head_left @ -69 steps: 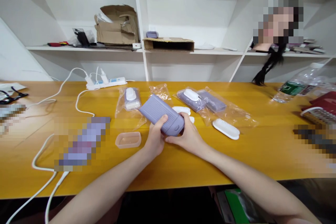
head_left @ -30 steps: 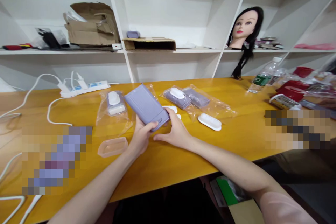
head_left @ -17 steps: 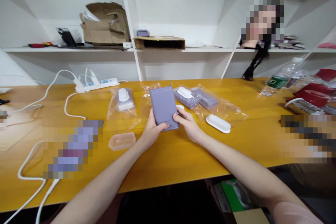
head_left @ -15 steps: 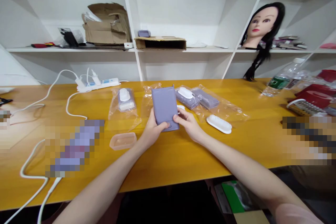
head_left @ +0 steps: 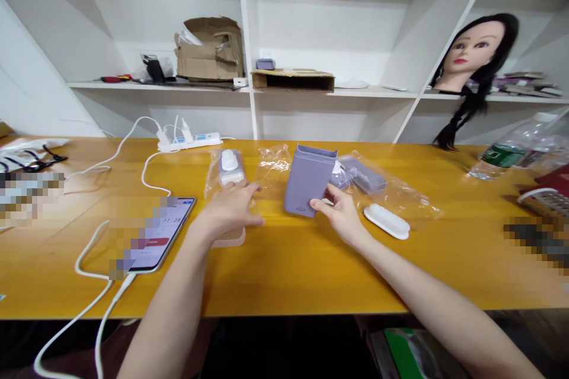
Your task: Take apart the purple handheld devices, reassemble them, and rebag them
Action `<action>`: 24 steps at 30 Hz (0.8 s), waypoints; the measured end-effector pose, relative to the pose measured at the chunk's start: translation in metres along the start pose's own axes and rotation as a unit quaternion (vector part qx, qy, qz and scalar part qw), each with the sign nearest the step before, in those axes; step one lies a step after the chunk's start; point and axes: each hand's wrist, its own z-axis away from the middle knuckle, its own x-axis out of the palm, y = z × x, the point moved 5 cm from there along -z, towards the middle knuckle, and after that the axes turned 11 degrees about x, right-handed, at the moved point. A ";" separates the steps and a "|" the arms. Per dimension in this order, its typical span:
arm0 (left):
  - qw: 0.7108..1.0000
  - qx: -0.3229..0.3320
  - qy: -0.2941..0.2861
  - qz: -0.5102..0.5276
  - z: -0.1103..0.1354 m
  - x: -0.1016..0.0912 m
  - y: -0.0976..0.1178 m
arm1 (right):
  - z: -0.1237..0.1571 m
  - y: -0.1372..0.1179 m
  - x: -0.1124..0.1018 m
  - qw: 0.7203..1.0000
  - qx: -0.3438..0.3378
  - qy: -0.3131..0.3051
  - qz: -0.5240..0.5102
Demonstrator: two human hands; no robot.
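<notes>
The half-open right hand [head_left: 341, 216] touches the tilted lavender case [head_left: 309, 180] low down; the open left hand [head_left: 230, 210] lies apart.

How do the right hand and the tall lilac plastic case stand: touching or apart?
Touching: the head view shows the right hand with its fingertips on the tall lilac plastic case.

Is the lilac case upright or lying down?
Upright, leaning slightly: the lilac case stands on one end, open end up, with the right hand at its side.
</notes>
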 end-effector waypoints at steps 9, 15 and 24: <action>0.898 -0.043 -0.341 -0.275 0.015 0.010 -0.015 | -0.008 0.012 -0.003 0.998 0.042 0.028 -0.045; 0.934 -0.013 -0.280 -0.220 0.006 0.026 -0.019 | -0.008 0.012 -0.003 0.997 0.053 0.015 -0.046; 0.962 0.078 -0.210 -0.156 -0.001 0.055 -0.001 | 0.001 0.014 0.014 0.992 0.088 -0.071 -0.054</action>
